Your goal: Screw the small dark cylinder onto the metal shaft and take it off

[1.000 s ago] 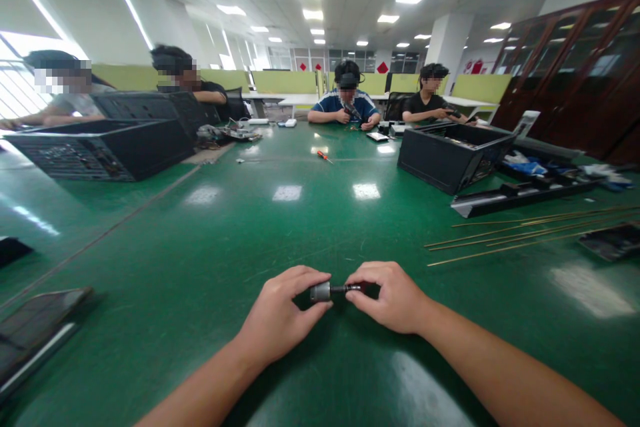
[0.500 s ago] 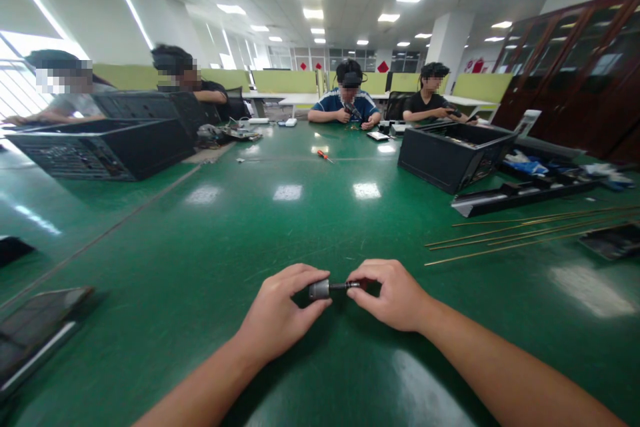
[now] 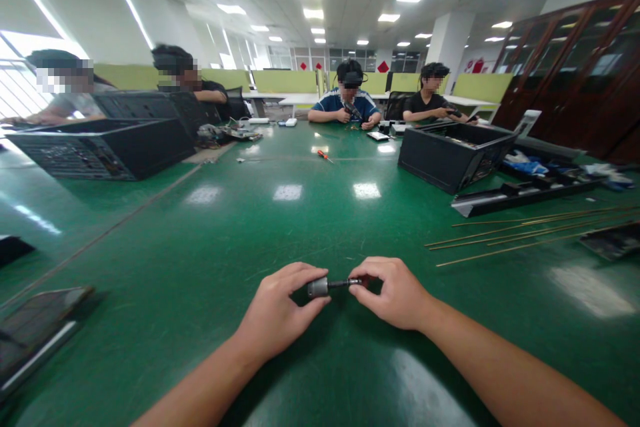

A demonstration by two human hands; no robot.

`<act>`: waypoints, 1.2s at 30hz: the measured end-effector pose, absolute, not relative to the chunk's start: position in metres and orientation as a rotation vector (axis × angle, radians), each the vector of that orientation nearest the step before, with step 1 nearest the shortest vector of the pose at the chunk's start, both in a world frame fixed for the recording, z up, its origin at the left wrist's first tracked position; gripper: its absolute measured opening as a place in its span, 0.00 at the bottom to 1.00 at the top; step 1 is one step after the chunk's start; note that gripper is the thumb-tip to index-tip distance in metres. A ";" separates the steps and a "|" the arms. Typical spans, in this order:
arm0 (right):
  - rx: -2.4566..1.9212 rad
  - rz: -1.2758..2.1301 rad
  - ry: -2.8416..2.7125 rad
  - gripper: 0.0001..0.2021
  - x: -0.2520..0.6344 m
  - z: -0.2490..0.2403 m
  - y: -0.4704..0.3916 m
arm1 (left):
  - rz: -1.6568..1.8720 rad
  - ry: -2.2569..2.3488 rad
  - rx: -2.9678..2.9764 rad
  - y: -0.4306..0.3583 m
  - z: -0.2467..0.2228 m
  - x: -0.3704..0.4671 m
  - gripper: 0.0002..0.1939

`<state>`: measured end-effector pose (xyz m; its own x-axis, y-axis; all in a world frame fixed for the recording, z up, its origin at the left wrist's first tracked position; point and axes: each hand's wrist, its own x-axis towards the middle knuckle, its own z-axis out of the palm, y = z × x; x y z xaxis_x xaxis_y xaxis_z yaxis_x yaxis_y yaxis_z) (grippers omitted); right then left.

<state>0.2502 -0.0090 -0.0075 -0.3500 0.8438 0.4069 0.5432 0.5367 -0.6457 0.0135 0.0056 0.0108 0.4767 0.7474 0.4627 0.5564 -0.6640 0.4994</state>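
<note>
Just above the green table [image 3: 310, 220], near its front edge, I hold a small tool between both hands. My left hand [image 3: 277, 310] is closed around its grey cylindrical end [image 3: 318, 287]. A thin dark shaft [image 3: 343, 283] runs from that cylinder to the right. My right hand [image 3: 395, 293] pinches the far end of the shaft with fingers and thumb. Most of the tool is hidden inside my fists.
Several thin brass rods [image 3: 520, 230] lie to the right. An open black computer case [image 3: 450, 153] and a black panel [image 3: 520, 197] sit beyond them; another case [image 3: 100, 147] stands far left. A red-handled screwdriver [image 3: 325, 157] lies mid-table. Several people sit around the far end.
Both hands with the tool have drifted slightly upward and away from me. The grip is the same.
</note>
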 end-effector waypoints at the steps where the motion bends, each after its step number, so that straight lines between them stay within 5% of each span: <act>1: -1.122 0.522 -2.041 0.05 0.250 -0.007 -0.009 | 0.973 1.114 2.448 0.006 0.010 0.013 0.13; 36: -1.185 0.484 -1.997 0.05 0.253 -0.008 -0.007 | 0.964 1.160 2.435 0.010 0.007 0.007 0.14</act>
